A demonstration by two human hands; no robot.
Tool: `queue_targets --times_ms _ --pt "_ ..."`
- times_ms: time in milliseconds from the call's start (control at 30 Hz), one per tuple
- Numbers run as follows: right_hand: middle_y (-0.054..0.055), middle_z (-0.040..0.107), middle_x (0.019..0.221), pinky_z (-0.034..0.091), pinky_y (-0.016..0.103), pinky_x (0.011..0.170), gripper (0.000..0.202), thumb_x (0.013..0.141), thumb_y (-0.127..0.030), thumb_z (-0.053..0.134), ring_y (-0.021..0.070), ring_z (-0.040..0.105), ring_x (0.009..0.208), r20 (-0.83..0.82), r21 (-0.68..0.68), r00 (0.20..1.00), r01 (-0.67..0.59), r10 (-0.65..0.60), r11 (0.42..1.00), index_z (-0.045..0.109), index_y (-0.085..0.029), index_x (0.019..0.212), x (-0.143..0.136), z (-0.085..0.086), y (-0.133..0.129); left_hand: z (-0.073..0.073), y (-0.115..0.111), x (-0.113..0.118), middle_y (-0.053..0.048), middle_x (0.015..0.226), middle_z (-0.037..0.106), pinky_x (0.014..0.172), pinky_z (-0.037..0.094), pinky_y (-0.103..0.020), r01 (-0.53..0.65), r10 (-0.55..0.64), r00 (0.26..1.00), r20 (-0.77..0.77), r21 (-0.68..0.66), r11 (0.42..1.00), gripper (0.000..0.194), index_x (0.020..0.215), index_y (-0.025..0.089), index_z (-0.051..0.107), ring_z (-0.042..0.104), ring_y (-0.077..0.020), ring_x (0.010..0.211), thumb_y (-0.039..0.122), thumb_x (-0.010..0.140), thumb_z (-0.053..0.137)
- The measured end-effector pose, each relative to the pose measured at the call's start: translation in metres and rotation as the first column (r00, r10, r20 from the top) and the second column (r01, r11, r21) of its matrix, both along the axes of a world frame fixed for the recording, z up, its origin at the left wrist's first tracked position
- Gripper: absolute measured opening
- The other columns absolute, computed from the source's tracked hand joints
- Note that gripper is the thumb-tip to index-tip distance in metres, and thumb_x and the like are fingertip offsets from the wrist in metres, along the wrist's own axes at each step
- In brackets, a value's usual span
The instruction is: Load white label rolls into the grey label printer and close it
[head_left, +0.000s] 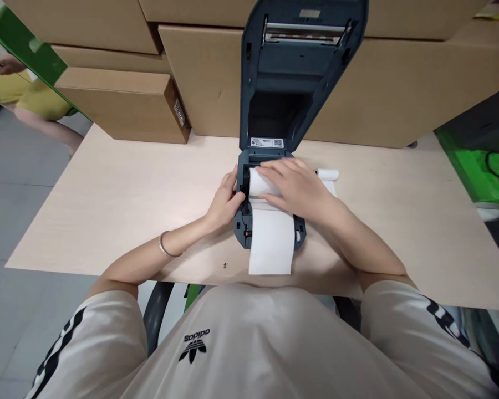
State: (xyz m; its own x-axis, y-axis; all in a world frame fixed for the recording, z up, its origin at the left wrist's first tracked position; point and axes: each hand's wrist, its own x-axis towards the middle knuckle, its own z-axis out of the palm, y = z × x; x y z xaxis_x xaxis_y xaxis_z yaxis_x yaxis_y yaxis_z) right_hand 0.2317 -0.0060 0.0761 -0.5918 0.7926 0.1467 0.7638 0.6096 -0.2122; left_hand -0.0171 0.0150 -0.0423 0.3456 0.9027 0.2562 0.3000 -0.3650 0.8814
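Observation:
A dark grey-blue label printer [243, 221] sits on the table with its lid [291, 83] raised. Inside lies a white label roll [260, 183], and its paper strip [271, 244] runs out over the printer's front toward me. My left hand [225, 202] grips the printer's left side, thumb on the inner rim and fingers along the outer wall. My right hand [293, 185] is curved over the roll, fingers at its far side and thumb at its near side. It hides the roll's right end and part of the printer's right wall.
A small white roll [327, 174] lies right of the printer. Cardboard boxes [208, 83] stand along the back, with a smaller carton [128, 105] at back left. A green bin [466, 172] is at the right edge. Another person's hand [2, 64] shows at far left.

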Motion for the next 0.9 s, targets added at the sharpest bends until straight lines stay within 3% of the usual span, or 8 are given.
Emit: queue_targets --times_ms 100,233,433,567,633,733,800,900 --pt "0.021 0.075 0.157 0.062 0.061 0.114 0.06 0.118 -0.052 0.05 0.0411 0.074 0.14 -0.034 -0.136 0.993 -0.113 0.11 0.984 0.068 -0.015 0.162 0.005 0.02 -0.041 0.002 -0.002 0.0 -0.015 0.166 0.064 0.136 0.041 -0.059 -0.002 0.003 1.0 -0.024 0.005 1.0 0.083 0.177 0.023 0.046 0.053 -0.0392 0.158 0.039 0.096 0.058" --pt "0.017 0.063 0.174 0.058 0.06 0.127 0.072 0.114 -0.067 0.057 0.0427 0.054 0.167 -0.014 -0.321 0.942 -0.321 0.334 0.891 0.068 -0.018 0.166 0.013 0.028 -0.078 0.001 -0.002 -0.001 -0.014 0.164 0.068 0.137 0.041 -0.061 -0.01 0.01 0.999 -0.041 0.009 1.0 0.081 0.176 0.024 0.047 0.054 -0.0398 0.158 0.039 0.097 0.058" --pt "0.017 0.054 0.181 0.05 0.063 0.136 0.075 0.111 -0.063 0.065 0.0446 0.039 0.176 0.003 -0.359 0.939 -0.32 0.344 0.876 0.065 -0.018 0.17 0.01 0.018 -0.088 -0.01 -0.001 -0.006 -0.014 0.177 0.057 0.141 0.038 -0.06 0.007 -0.007 1.0 0.007 -0.006 1.0 0.084 0.18 0.027 0.041 0.048 -0.0393 0.167 0.053 0.103 0.064" --pt "0.017 0.061 0.176 0.059 0.059 0.128 0.062 0.11 -0.058 0.067 0.0421 0.054 0.167 -0.058 -0.346 0.93 -0.359 0.362 0.867 0.075 -0.02 0.158 0.019 0.032 -0.077 -0.016 -0.006 -0.001 -0.011 0.19 0.041 0.149 0.028 -0.059 0.028 -0.021 0.993 0.118 -0.054 0.998 0.082 0.181 0.032 0.037 0.035 -0.0361 0.179 0.068 0.11 0.057" --pt "0.013 0.077 0.156 0.064 0.054 0.118 0.042 0.109 -0.055 0.069 0.0363 0.073 0.145 -0.177 -0.255 0.949 -0.299 0.259 0.92 0.085 -0.026 0.134 0.031 0.045 -0.059 -0.015 -0.009 0.005 -0.009 0.192 0.039 0.151 0.025 -0.06 0.014 0.003 0.982 0.188 -0.088 0.996 0.081 0.181 0.033 0.038 0.032 -0.0344 0.181 0.075 0.112 0.05" --pt "0.012 0.084 0.118 0.065 0.051 0.107 0.026 0.104 -0.051 0.071 0.0317 0.079 0.116 -0.467 -0.018 0.87 0.167 -0.156 0.986 0.081 -0.027 0.099 0.052 0.054 -0.016 -0.011 -0.01 0.014 -0.008 0.187 0.048 0.149 0.032 -0.062 0.012 0.018 0.963 0.269 -0.11 0.994 0.079 0.177 0.034 0.045 0.036 -0.0333 0.18 0.081 0.113 0.042" --pt "0.019 0.077 0.139 0.061 0.054 0.114 0.03 0.105 -0.043 0.063 0.0335 0.074 0.133 -0.594 0.03 0.741 0.408 -0.312 0.912 0.077 -0.023 0.122 0.065 0.047 0.019 -0.007 -0.009 0.018 -0.008 0.181 0.057 0.147 0.036 -0.063 0.026 0.013 0.949 0.315 -0.12 0.992 0.078 0.174 0.034 0.051 0.039 -0.0332 0.179 0.081 0.114 0.039" --pt "0.017 0.049 0.184 0.052 0.056 0.129 0.076 0.104 -0.04 0.053 0.0301 0.054 0.167 -0.582 -0.14 0.721 0.366 -0.375 0.92 0.043 -0.025 0.178 0.072 0.028 0.06 -0.007 -0.006 0.019 -0.007 0.184 0.055 0.146 0.037 -0.063 0.059 0.007 0.922 0.388 -0.156 0.986 0.078 0.173 0.033 0.053 0.039 -0.0341 0.18 0.08 0.113 0.039"
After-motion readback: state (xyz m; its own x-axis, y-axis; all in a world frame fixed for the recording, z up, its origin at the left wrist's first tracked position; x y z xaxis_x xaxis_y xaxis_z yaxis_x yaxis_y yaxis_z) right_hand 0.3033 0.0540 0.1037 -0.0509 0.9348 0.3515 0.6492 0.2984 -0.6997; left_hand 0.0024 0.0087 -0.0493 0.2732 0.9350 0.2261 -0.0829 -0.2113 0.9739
